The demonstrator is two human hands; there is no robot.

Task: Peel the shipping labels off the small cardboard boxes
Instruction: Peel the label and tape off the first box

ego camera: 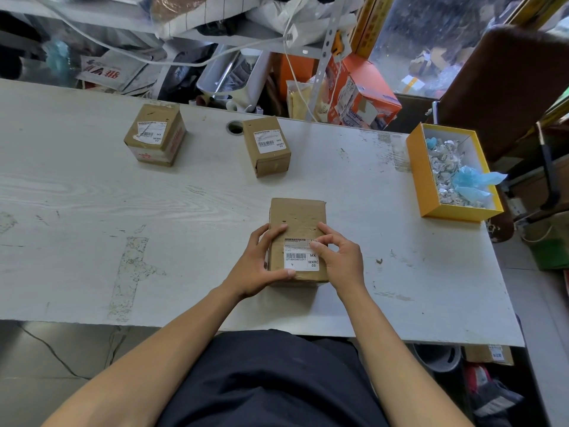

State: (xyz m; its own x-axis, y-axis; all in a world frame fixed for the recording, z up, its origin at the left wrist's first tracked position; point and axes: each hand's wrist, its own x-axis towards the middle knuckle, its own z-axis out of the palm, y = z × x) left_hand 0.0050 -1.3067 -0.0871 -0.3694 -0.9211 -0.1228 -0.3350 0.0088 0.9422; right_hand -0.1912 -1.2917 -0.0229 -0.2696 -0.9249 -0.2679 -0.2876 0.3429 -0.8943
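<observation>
Near box (pixel 297 223) lies flat on the table (pixel 92 195), close to its front edge. The left hand (pixel 261 263) clasps the box's left side and near edge, apparently to steady it. The right hand (pixel 337 254) curls its fingertips onto the label (pixel 300 257) at its right border, seemingly to lift an edge. Two labelled boxes (pixel 155 138) (pixel 267 146) wait well apart behind; bare tabletop lies between. A yellow tray (pixel 420 177) of scraps stands right.
</observation>
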